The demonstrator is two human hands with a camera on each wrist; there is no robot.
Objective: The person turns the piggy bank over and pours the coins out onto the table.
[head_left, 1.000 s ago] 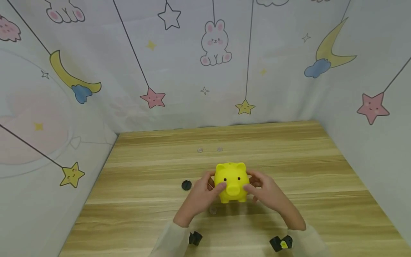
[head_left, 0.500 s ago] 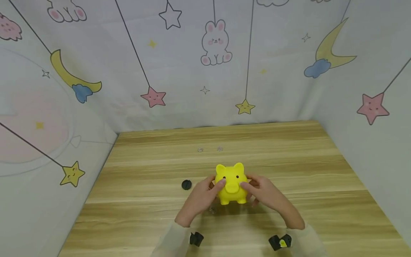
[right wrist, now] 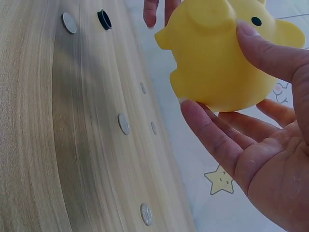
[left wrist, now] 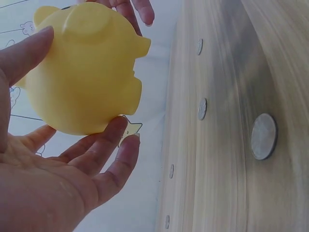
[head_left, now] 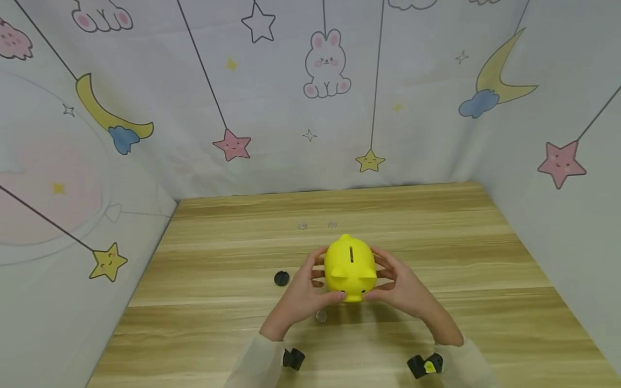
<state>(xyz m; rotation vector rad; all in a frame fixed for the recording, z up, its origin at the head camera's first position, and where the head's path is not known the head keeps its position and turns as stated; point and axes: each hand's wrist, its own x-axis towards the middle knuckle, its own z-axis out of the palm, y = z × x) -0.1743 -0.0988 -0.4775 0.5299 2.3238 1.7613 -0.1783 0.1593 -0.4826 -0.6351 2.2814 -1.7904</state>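
A yellow piggy bank (head_left: 350,264) is held above the table between both hands, its snout toward me and its coin slot (head_left: 351,254) facing up in the head view. My left hand (head_left: 304,285) grips its left side, thumb by the face and fingers spread along the body. On the opposite side my right hand (head_left: 404,285) grips it likewise. Both wrist views show its feet (left wrist: 130,96) off the tabletop. A coin (head_left: 321,316) lies near the left hand, and several coins are on the wood in the left wrist view, one large coin (left wrist: 264,136) closest.
To the left of the hands a round black plug (head_left: 281,278) lies on the wooden table (head_left: 218,242). Farther back are two coins, a left coin (head_left: 302,226) and a right coin (head_left: 332,224). Printed white cloth walls (head_left: 271,108) stand along the back and sides.
The piggy bank has tipped forward: earlier its face and feet showed, now its top and slot face the head camera. Both hands have kept hold and turned with it.
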